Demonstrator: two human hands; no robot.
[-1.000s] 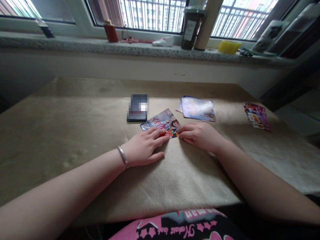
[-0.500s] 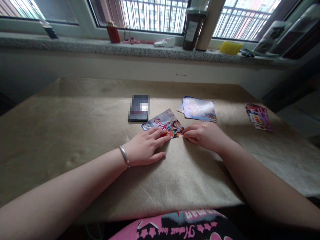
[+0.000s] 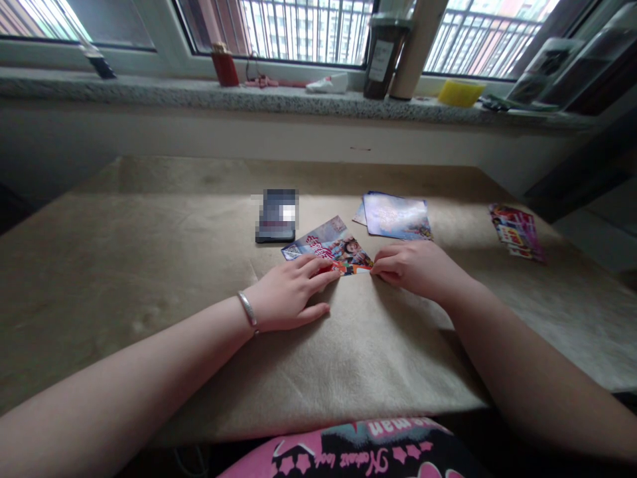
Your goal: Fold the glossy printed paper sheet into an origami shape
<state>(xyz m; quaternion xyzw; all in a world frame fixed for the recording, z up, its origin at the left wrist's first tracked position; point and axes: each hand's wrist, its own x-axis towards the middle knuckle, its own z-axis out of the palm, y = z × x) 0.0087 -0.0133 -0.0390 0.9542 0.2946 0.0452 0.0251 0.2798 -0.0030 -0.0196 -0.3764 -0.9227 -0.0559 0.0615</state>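
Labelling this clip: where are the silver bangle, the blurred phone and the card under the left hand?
Silver bangle (image 3: 247, 309): head view, on its metal band.
Blurred phone (image 3: 277, 216): head view, on its pixelated face.
Printed card (image 3: 329, 243): head view, on its printed front.

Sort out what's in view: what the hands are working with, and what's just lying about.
Working with:
left hand
right hand
printed picture card, touched by both hands

Lying about:
pixelated phone
stack of glossy cards
pink printed cards
yellow sponge on the windowsill
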